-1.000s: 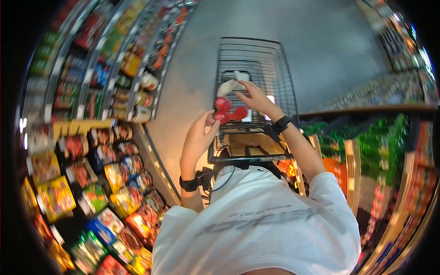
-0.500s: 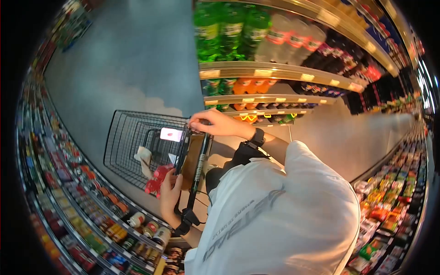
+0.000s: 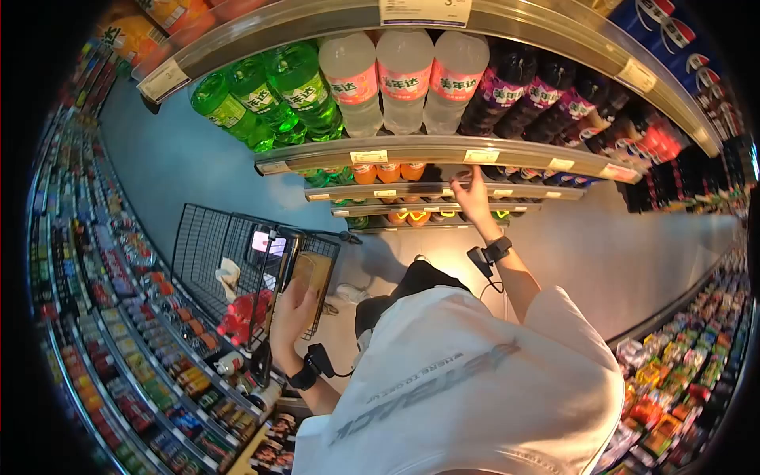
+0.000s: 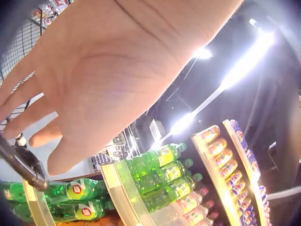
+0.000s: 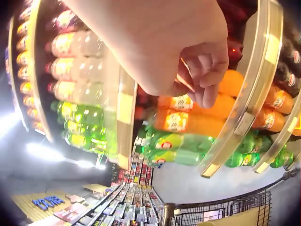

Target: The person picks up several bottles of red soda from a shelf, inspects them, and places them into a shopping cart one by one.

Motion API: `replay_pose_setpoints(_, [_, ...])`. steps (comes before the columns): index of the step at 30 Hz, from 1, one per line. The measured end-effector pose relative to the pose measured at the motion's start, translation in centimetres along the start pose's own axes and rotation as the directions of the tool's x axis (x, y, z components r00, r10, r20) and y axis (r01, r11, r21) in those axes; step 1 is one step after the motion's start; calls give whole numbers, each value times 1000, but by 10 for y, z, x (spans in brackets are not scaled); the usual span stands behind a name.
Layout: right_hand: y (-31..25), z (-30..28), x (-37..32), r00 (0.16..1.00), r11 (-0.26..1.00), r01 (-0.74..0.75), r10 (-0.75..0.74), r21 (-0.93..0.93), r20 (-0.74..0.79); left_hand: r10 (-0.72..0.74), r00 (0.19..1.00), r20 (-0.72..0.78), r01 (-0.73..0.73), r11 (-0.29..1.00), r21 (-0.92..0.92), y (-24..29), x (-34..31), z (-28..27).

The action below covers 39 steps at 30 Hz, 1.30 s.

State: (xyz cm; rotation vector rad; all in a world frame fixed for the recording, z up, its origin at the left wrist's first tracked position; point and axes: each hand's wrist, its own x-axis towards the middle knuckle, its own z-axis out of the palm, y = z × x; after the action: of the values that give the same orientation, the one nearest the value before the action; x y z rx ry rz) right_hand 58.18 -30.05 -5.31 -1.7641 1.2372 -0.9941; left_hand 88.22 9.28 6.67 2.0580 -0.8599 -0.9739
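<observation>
My left hand (image 3: 293,313) lies over the handle end of the shopping cart (image 3: 202,245). In the left wrist view the palm of that left hand (image 4: 99,80) faces the camera, its fingers spread beside a dark bar (image 4: 23,165). My right hand (image 3: 473,198) reaches to the lower drink shelves, index finger extended. Seen from the right wrist, the right hand (image 5: 183,52) has loosely bent fingers in front of orange bottles (image 5: 202,120); no held thing is plain. Red packages (image 3: 244,317), a white item (image 3: 227,277) and a lit phone (image 3: 269,242) are at the cart.
Above the right hand, a shelf (image 3: 443,149) bears green bottles (image 3: 305,87), pale bottles (image 3: 404,79) and dark bottles (image 3: 507,87). Packed shelves (image 3: 127,332) line the left side, and colourful packages (image 3: 673,380) stand at the lower right. Grey floor (image 3: 158,158) runs beyond the cart.
The right hand has left the cart handle and stretched out to the drink shelves. The view has turned from the cart and aisle to those shelves, which now look nearer. The left hand stays by the cart.
</observation>
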Motion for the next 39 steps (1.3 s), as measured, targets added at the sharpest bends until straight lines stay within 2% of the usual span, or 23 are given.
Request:
replay_pose_setpoints(1, [-4,-1,15,989,993,103,-108,-48,-97,15,1000,-21,-15,1000,4,9,-4,13])
replay_pose_setpoints(2, [-8,-4,26,989,995,99,-99,-11,-106,30,999,-39,-30,999,12,19,-6,27])
replay_pose_setpoints(3, [1,-6,40,997,997,77,-77,11,18,46,997,-55,-45,999,23,29,-8,36])
replay_pose_setpoints(5, [26,8,65,948,922,308,-318,-233,-2,-28,999,-22,29,998,56,48,-16,45])
replay_pose_setpoints(8, [46,25,80,981,882,192,-180,-431,68,-115,993,-10,115,993,1,85,-30,51])
replay_pose_setpoints(11, [60,31,84,977,899,195,-213,-392,-3,-99,995,-25,97,992,-79,72,-37,50])
replay_pose_setpoints(13, [62,29,87,980,919,186,-196,-348,6,-62,995,-81,57,997,-58,57,-40,51])
replay_pose_setpoints(15, [59,27,91,987,903,160,-156,-400,43,-37,994,-99,34,999,-30,48,-46,45])
replay_pose_setpoints(19, [30,2,76,976,958,215,-213,-188,35,12,994,-107,-7,999,49,37,-47,34])
replay_pose_setpoints(20, [22,-7,67,979,967,196,-185,-165,81,33,993,-116,-22,996,90,40,-49,33])
replay_pose_setpoints(24, [-12,-21,18,977,941,209,-209,-266,29,64,992,-109,-53,993,106,34,-55,27])
replay_pose_setpoints(27, [-28,-35,-7,945,924,327,-321,-196,64,32,998,-44,-29,997,66,39,-56,20])
replay_pose_setpoints(28, [-32,-36,-12,940,929,340,-340,-149,25,17,1000,-20,-16,999,50,41,-54,17])
replay_pose_setpoints(29, [-35,-38,-19,949,939,314,-316,-139,5,42,999,-25,-40,997,66,44,-55,15])
replay_pose_setpoints(34, [-84,-59,-53,912,909,411,-409,-73,42,123,992,32,-126,982,140,48,-49,8])
replay_pose_setpoints(37, [-132,-71,-71,952,947,303,-305,109,11,302,953,20,-302,951,59,65,-49,15])
replay_pose_setpoints(38, [-143,-71,-76,967,944,242,-253,224,21,308,951,27,-309,946,96,70,-48,16])
replay_pose_setpoints(39, [-154,-71,-81,967,935,235,-252,266,33,352,936,23,-352,931,92,85,-52,18])
